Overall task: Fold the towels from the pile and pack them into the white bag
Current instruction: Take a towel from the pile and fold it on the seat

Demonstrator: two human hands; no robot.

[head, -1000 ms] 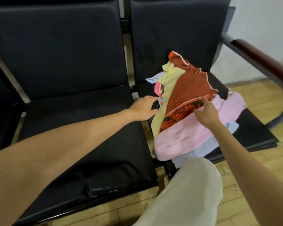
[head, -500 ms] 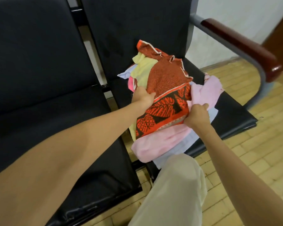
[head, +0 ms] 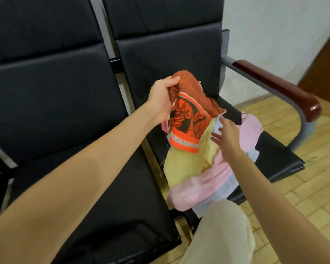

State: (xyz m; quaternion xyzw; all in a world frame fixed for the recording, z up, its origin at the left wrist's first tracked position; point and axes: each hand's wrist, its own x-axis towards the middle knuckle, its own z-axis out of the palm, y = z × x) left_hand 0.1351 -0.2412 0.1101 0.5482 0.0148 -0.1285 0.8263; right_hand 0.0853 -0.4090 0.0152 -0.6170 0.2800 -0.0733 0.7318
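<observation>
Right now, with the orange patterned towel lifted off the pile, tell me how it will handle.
Likely floppy: the orange patterned towel bunches in the left hand and hangs limp below it. Probably light, since one hand lifts it. It may drag the yellow towel it hangs against; the right hand hovers open beside them.

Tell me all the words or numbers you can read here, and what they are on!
None: no words, numbers or labels show anywhere.
The orange towel in the left hand carries only a leaf pattern and stripes.
The other towels in the pile are plain.
</observation>
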